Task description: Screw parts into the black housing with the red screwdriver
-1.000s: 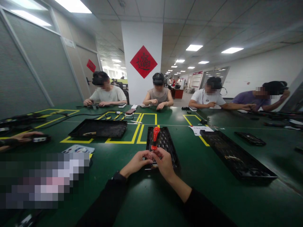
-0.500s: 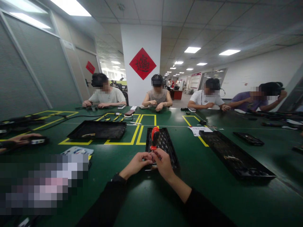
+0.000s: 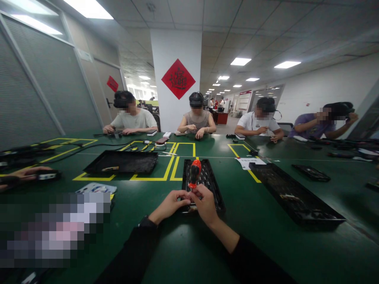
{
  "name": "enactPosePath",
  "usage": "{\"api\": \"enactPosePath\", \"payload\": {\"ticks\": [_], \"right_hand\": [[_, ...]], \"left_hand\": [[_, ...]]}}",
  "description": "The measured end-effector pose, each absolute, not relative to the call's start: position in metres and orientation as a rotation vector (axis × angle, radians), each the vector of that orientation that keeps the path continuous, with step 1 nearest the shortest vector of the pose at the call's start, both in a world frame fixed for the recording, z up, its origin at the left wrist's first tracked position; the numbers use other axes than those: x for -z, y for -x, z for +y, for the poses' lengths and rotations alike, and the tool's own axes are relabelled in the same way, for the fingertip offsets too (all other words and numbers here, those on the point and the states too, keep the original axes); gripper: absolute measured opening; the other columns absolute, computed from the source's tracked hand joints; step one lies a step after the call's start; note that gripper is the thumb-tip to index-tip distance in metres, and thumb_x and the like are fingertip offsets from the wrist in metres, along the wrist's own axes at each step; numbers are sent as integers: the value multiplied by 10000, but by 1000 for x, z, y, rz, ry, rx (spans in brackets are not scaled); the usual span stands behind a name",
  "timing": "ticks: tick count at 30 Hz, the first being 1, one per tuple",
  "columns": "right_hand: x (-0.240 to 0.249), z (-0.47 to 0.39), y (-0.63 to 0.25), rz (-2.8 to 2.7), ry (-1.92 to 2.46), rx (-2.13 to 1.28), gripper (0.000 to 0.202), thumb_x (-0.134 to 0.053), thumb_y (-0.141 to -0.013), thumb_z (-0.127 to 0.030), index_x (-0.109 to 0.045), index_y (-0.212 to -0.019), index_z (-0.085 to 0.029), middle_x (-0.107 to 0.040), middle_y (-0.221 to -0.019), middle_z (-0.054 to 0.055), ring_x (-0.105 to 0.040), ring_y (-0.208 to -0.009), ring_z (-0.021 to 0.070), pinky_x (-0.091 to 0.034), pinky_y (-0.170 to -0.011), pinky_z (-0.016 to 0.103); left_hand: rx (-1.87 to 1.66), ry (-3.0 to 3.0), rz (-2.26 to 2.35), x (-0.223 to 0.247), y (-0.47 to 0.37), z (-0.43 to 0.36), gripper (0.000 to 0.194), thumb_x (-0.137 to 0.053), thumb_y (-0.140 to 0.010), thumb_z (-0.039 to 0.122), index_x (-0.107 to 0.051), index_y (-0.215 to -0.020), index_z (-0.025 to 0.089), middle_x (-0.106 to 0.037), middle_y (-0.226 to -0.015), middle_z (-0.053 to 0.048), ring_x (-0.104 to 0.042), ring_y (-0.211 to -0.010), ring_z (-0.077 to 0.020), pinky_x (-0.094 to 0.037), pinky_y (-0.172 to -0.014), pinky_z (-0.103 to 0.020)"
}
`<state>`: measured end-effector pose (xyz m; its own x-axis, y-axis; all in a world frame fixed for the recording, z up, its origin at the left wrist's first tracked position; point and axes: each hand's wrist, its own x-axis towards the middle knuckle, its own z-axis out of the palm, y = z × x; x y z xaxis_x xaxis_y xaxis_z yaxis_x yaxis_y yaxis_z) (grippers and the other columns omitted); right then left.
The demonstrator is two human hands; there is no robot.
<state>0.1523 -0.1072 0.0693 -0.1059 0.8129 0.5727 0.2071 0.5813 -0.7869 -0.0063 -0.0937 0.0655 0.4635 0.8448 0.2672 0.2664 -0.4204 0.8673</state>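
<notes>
A screwdriver (image 3: 195, 173) with a red and black handle stands nearly upright in front of me, handle on top, leaning slightly right. My right hand (image 3: 204, 203) is closed, its thumb and fingers pinching the shaft just below the handle. From the other side, my left hand (image 3: 174, 201) is closed too, its fingertips meeting at the same shaft. The screwdriver's tip is hidden behind my fingers. Beneath both hands lies a black tray (image 3: 217, 197) with rows of small shiny pieces in it. Part of its near end is covered by my hands.
To the left sits a wide black tray (image 3: 97, 162) holding a small item; a long black tray (image 3: 322, 215) lies to the right. A paper sheet (image 3: 251, 161) touches that tray. Cables and yellow tape mark the green table. Several people sit opposite; another person's hand (image 3: 29, 172) is at left.
The screwdriver's handle has tipped a little to the right. Both my hands stay in nearly the same place over the tray.
</notes>
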Motion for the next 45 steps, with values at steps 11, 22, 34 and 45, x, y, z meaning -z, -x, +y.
{"api": "enactPosePath", "payload": {"ticks": [11, 22, 34, 45], "right_hand": [[-73, -111, -150, -1560, 877, -711, 132, -585, -771, -290, -613, -810, -168, -630, -745, 20, -577, -696, 147, -446, -658, 261], [-73, -111, -151, -1620, 873, -633, 164, -494, -835, -263, -628, -815, -172, -631, -785, 31, -574, -727, 150, -439, -678, 256], [-75, -111, -152, -1659, 842, -609, 147, -516, -826, -267, -630, -796, -179, -609, -792, 27, -567, -754, 147, -439, -668, 245], [-73, -112, -152, -1632, 831, -619, 163, -465, -848, -221, -615, -807, -174, -636, -810, 33, -590, -775, 152, -449, -729, 261]], "left_hand": [[-950, -1886, 975, -59, 8, -91, 188, -601, -726, 274, -664, -803, 114, -658, -807, -48, -570, -762, -159, -420, -758, -272], [-929, -1887, 932, -66, 8, -93, 169, -593, -733, 277, -637, -764, 116, -638, -789, -37, -553, -759, -150, -415, -758, -266], [-1015, -1868, 948, -59, 4, -90, 173, -622, -710, 285, -605, -753, 119, -606, -741, -20, -532, -698, -128, -424, -705, -257], [-917, -1879, 891, -63, 9, -90, 199, -590, -743, 303, -633, -744, 109, -632, -786, -38, -547, -767, -151, -407, -772, -269]]}}
